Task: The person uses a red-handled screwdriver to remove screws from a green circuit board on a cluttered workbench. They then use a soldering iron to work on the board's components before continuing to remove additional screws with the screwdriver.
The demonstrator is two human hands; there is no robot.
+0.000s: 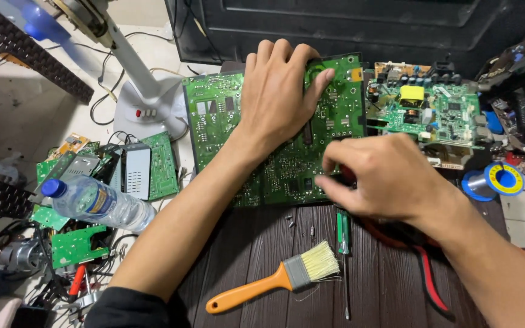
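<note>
Up close from the head camera, the left hand [281,91] lies flat, fingers spread, on the large green circuit board [214,112]; the right hand [384,176] pinches at its lower edge, whatever it grips hidden. An orange-handled brush [274,278] and a screwdriver [343,243] rest on the dark tabletop [262,243]; spare boards [159,164] clutter the floor.

Green circuit board [287,164], orange-handled brush [274,282], blue-capped bottle [95,203].

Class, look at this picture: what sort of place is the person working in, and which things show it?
Probably an electronics repair bench: a large green circuit board under both hands, more loose boards, a solder spool and a screwdriver.
</note>
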